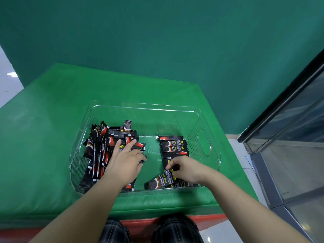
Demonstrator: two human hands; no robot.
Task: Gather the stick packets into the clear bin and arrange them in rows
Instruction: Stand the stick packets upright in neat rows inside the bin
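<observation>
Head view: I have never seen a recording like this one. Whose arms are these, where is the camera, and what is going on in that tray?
There is no machine here. A person wears a camera on the head, so you look down along their own two bare arms; the dark shapes at the bottom edge are probably their knees.

On a table with a green cover stands a clear bin with a handle cut-out in its right wall. All the stick packets in view are inside it. On the left they lie in a loose pile; on the right several lie flat, one behind the other, in a neat row.

The left hand rests on the pile with fingers spread, some curled at a packet. The right hand pinches a single packet at the near end of the row.
</observation>
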